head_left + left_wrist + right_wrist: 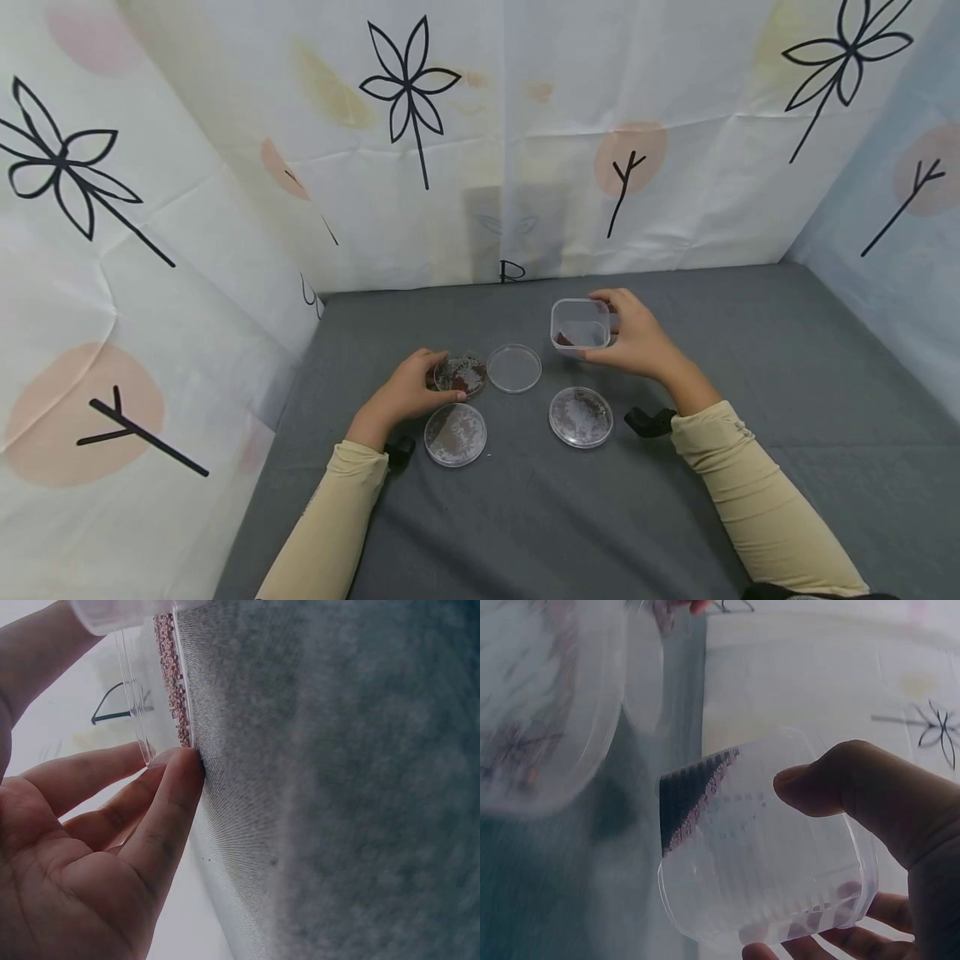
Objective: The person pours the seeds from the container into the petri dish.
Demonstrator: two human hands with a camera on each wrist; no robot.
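Note:
My left hand grips a round clear petri dish by its left edge, with the thumb in front and the fingers behind. Reddish-brown granules form a layer in it, seen from the side in the left wrist view. My right hand holds a clear square plastic tub from the right, tilted, thumb on one side and fingers on the other. A small heap of reddish granules lies in one corner of the tub. Between both hands lies a clear round dish or lid, with no granules visible.
Two more round petri dishes stand nearer on the grey cloth: one front left, one front right, both with whitish, speckled surfaces. A patterned white curtain hangs behind the table, with more curtain at both sides.

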